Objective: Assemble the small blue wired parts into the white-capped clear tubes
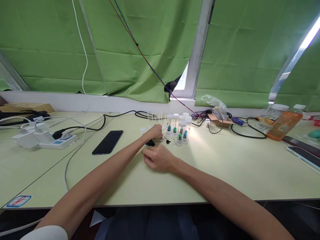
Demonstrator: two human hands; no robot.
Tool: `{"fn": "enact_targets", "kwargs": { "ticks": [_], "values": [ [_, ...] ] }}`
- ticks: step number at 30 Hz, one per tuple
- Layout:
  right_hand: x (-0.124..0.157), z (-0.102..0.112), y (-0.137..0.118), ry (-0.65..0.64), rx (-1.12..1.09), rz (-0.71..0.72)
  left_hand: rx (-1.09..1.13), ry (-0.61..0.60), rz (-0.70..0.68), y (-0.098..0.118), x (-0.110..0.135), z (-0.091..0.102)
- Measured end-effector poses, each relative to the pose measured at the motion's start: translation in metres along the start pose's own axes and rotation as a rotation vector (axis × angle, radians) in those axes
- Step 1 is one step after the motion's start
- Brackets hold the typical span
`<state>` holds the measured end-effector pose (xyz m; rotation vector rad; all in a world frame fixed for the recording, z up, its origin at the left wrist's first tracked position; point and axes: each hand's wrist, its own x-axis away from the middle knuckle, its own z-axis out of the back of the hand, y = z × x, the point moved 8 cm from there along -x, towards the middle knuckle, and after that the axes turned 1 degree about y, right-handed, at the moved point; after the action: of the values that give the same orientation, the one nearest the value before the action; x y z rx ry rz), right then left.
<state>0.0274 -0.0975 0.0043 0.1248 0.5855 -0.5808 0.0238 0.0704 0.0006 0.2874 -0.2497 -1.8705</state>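
My left hand (155,132) reaches over the middle of the table with its fingers curled. Its fingertips are turned away, so what they hold, if anything, is hidden. Closer to me, my right hand (159,158) rests low with its fingers bent together; I cannot make out anything in them. Between and beside the hands lie several black-hubbed needles (168,141). Just right of my left hand stand several clear capped tubes (179,134), each upright, with green or blue needle hubs inside. Clear empty-looking tubes (152,116) stand behind the left hand.
A dark phone (108,142) lies to the left, near a white power strip (58,141) with plugs and cables. At the back right is an open cardboard box (220,121) with a plastic bag. Farther right an orange bottle (285,123) leans beside a clear jar (271,116).
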Motion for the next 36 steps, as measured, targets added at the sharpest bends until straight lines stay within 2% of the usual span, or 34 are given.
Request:
{"fn": "enact_targets", "kwargs": {
  "ticks": [5, 11, 16, 20, 23, 28, 36],
  "values": [
    [0.000, 0.002, 0.015, 0.057, 0.003, -0.066, -0.024, -0.049, -0.040, 0.000, 0.000, -0.003],
    [0.003, 0.011, 0.035, 0.157, 0.000, -0.240, -0.016, -0.019, -0.100, 0.002, 0.002, 0.003],
    [0.007, 0.029, 0.051, 0.349, -0.008, -0.383, 0.007, 0.035, -0.155, 0.004, 0.012, 0.018],
    [0.012, 0.046, 0.055, 0.539, 0.006, -0.407, 0.033, 0.106, -0.200, 0.007, 0.026, 0.034],
    [0.016, 0.052, 0.057, 0.628, 0.042, -0.429, 0.140, 0.201, -0.298, 0.011, 0.040, 0.044],
    [0.018, 0.049, 0.061, 0.602, 0.121, -0.476, 0.395, 0.232, -0.408, 0.007, 0.060, 0.046],
    [0.014, 0.032, 0.075, 0.445, -0.011, -0.484, 0.484, 0.244, -0.382, -0.008, 0.082, 0.043]
  ]
}}
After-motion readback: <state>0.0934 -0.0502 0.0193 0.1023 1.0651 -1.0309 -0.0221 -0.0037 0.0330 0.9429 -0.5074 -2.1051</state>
